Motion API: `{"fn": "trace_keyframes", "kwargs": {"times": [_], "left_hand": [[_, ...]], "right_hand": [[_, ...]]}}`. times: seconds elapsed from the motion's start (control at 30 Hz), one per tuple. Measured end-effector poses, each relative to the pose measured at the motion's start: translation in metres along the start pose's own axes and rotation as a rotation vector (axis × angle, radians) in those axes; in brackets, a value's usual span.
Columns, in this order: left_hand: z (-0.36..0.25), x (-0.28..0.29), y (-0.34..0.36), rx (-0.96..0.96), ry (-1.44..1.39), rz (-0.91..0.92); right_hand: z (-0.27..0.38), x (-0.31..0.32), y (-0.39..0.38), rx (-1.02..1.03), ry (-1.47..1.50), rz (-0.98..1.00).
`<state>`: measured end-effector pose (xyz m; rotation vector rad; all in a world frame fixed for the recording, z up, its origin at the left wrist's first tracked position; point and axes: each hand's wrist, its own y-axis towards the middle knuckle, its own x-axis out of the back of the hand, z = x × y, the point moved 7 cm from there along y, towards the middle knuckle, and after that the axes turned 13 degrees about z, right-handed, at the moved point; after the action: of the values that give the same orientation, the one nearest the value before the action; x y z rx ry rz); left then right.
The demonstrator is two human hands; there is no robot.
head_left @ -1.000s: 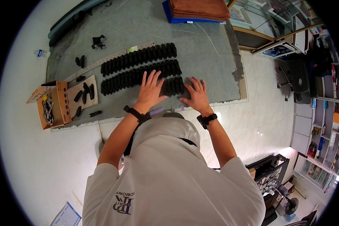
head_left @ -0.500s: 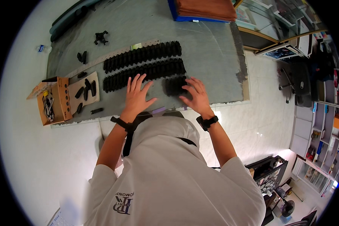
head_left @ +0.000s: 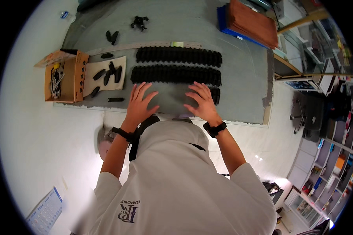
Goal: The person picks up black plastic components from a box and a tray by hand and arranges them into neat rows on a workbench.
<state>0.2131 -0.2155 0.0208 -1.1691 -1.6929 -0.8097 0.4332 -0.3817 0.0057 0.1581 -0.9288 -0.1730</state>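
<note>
Both my hands hover over the near part of a grey table, palms down and fingers spread. My left hand (head_left: 141, 103) is open just below the left end of the nearer long row of small black pieces (head_left: 176, 73). My right hand (head_left: 203, 103) is open too, beside the visible end of a short black row (head_left: 215, 95), part of which it may hide. Neither hand shows anything in its fingers. Behind lies a second long row of black pieces (head_left: 178, 55), packed side by side. What the pieces are is too small to tell.
A cardboard box (head_left: 80, 74) stands at the left, by a beige cloth (head_left: 121, 74) holding several black elongated pieces. A long ruler-like strip (head_left: 125, 47) lies behind the rows. Further back are a black clawed object (head_left: 139, 22) and brown folded cloths (head_left: 251, 23).
My view has turned, so the table and rows appear shifted right and more level. My hands stay open at nearly the same place in the picture, now further left relative to the rows.
</note>
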Motion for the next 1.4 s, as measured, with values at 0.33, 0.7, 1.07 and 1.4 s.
{"fn": "trace_keyframes", "kwargs": {"times": [0.33,0.7,1.07,1.4], "left_hand": [[0.070,0.048,-0.064,0.076,-0.067,-0.109],[0.143,0.082,-0.108,-0.003,-0.119,-0.107],[0.197,0.107,-0.126,-0.111,-0.199,-0.121],[0.222,0.107,-0.123,-0.153,-0.211,-0.037]], "right_hand": [[0.078,-0.068,0.099,0.171,0.051,0.152],[0.169,-0.146,0.179,0.288,0.049,0.334],[0.206,-0.191,0.225,0.206,0.068,0.306],[0.225,-0.213,0.251,0.164,0.061,0.281]]}}
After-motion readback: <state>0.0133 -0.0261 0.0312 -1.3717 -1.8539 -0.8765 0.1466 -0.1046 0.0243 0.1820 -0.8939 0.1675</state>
